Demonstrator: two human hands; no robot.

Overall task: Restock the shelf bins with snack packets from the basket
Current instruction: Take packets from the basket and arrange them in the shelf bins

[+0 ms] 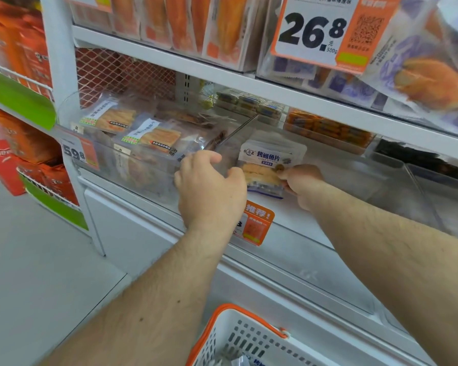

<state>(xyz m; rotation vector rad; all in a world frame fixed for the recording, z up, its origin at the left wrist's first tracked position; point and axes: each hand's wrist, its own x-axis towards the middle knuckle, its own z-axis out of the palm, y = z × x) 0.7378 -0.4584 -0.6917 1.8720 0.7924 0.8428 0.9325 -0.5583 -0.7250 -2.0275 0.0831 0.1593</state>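
Mid-frame, the right hand (300, 180) pinches the fish snack packet (269, 165) upright in the clear bin (354, 180) – left hand (209, 186), fingers loosely spread, looks to steady its front wall – basket (238, 336) waits bottom centre.

The white shelf (296, 228) in front of me carries clear plastic bins (132, 165) side by side. The left bin holds fish-snack packets (154, 138); the next holds one white packet (271, 157) standing upright. My basket (249, 339) sits below.

L hand (210, 188) fingers curled, holds nothing; R hand (302, 184) fingers pinching.
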